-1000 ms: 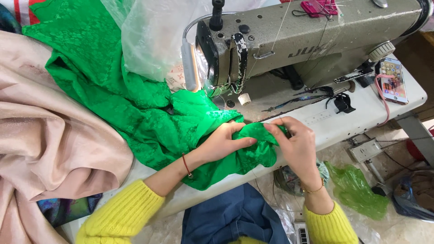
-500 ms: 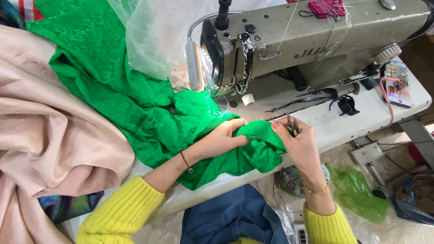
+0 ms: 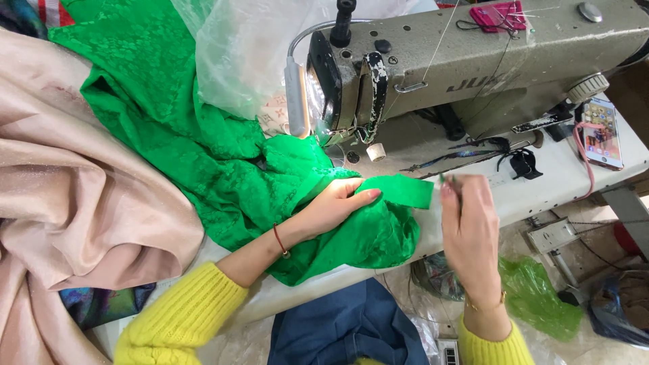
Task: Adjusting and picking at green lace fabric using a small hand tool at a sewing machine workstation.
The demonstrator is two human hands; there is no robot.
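My left hand (image 3: 336,205) presses down on a bright green patterned fabric (image 3: 203,149) on the white sewing table (image 3: 541,186), pinching a folded green strip (image 3: 399,191) that sticks out to the right. My right hand (image 3: 466,230) is lifted just right of that strip, fingers pinched on a small thin tool, likely a snipper or pin (image 3: 447,181), too small to tell. A grey industrial sewing machine (image 3: 473,61) stands behind, its needle area (image 3: 338,145) just above the fabric. Both sleeves are yellow knit.
A pile of pale pink cloth (image 3: 81,182) lies at the left. A clear plastic bag (image 3: 236,54) sits behind the green fabric. A phone (image 3: 599,132) lies at the table's right end. A pink pincushion (image 3: 500,15) rests on the machine. Green plastic (image 3: 541,297) lies on the floor.
My right hand has pulled away to the right and risen off the green fabric. The folded strip now shows flat, and my left hand still holds the cloth down.
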